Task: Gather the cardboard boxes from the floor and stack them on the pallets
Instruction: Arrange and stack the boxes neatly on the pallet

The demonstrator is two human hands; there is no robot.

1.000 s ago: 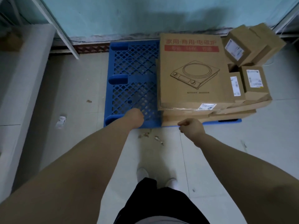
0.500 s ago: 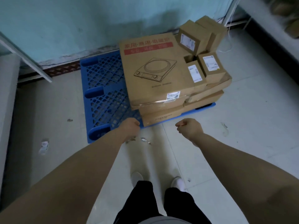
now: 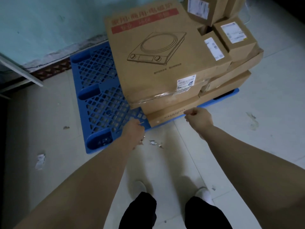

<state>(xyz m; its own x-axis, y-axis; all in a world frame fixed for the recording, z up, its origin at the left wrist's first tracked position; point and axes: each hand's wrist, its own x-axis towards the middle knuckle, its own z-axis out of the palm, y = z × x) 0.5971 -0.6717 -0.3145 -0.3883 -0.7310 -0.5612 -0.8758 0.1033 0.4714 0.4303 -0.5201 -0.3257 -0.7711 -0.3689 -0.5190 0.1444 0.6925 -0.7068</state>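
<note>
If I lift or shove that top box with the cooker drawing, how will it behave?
The cooker-print box is broad and flat: probably stiff, awkward to grip alone. If it holds the cooktop drawn on it, likely heavy. The clear wrap along its front edge seems to bind it to the box beneath, so both may move together.

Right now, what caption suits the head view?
Left hand and right hand, curled and empty, near a blue pallet stacked with cardboard boxes.
</note>
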